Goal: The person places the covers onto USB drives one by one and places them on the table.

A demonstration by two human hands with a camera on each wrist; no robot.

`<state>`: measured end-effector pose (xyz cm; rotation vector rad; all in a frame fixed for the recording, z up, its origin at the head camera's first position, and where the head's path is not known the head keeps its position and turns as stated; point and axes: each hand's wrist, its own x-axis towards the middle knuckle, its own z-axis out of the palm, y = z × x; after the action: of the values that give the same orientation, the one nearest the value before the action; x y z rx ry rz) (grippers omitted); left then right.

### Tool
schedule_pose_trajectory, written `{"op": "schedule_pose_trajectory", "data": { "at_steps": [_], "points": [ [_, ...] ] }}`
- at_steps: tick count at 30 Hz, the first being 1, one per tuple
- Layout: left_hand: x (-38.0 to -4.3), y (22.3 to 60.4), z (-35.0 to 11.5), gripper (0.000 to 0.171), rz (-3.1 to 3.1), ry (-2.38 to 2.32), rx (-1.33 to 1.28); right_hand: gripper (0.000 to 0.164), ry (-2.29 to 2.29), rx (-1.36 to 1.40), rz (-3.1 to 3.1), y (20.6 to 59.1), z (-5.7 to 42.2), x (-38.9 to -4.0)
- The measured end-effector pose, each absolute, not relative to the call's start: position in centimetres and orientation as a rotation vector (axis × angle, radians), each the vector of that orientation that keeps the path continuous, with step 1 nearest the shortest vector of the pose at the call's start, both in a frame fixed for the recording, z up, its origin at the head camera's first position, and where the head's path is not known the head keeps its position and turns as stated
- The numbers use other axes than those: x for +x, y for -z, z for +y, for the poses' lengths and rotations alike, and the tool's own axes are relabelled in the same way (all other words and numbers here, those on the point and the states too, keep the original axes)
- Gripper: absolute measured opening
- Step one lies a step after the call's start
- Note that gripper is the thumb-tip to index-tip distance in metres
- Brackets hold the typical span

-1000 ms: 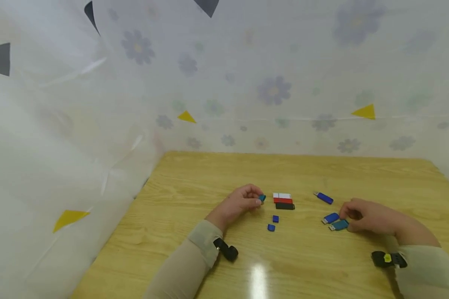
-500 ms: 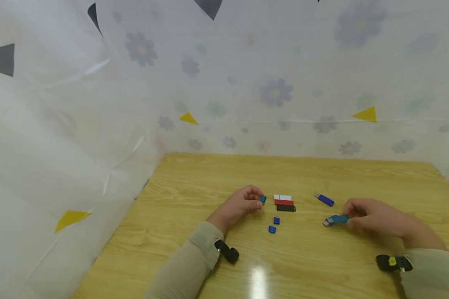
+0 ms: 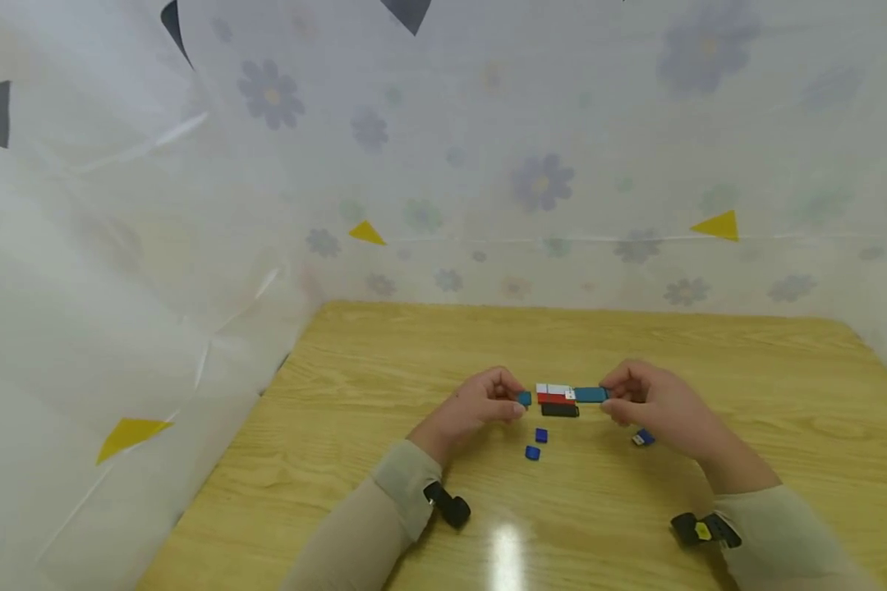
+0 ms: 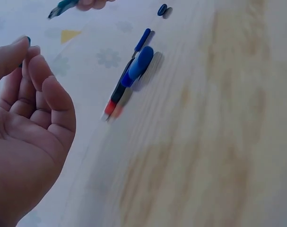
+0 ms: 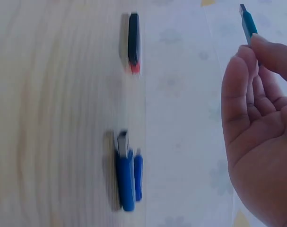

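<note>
Wooden surface (image 3: 384, 369), floral sheeting behind. Left hand (image 3: 476, 406) pinches a teal cap (image 3: 524, 398) in curled fingers. Right hand (image 3: 654, 406) grips a teal drive (image 3: 590, 395), its plug pointing at the cap, above a white, red and black stack (image 3: 558, 399). Two blue caps (image 3: 536, 444) lie nearby; a blue drive (image 3: 642, 438) sits under the right hand.

A teal USB stick (image 3: 590, 395) — long and thin, lying level in the air, metal plug pointing left. A small teal cap (image 3: 525, 399) faces it — close, not touching.
</note>
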<state>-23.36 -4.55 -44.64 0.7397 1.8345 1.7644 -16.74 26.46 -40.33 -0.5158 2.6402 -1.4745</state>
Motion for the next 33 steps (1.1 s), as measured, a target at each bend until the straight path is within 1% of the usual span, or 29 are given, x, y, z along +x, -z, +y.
{"op": "schedule_pose_trajectory", "data": {
  "at_steps": [8, 15, 22, 33],
  "points": [
    [-22.5, 43.6, -3.9, 0.022, 1.858, -1.713, 0.813, 0.026, 1.529, -0.493, 2.558, 40.2, 24.0, -16.3],
    [-22.2, 43.5, -3.4, 0.02, 1.835, -1.689, 0.843, 0.021, 1.544, -0.501, 2.534, 40.7, 23.4, -16.2],
    [-22.1, 43.5, -3.2, 0.018, 1.853, -1.682, 0.913, 0.022, 1.524, -0.486, 2.557, 40.8, 22.8, -15.8],
    [-21.7, 43.4, -2.9, 0.015, 1.83, -1.717, 0.872, 0.024, 1.555, -0.456, 2.542, 40.7, 22.4, -15.7]
  ]
}}
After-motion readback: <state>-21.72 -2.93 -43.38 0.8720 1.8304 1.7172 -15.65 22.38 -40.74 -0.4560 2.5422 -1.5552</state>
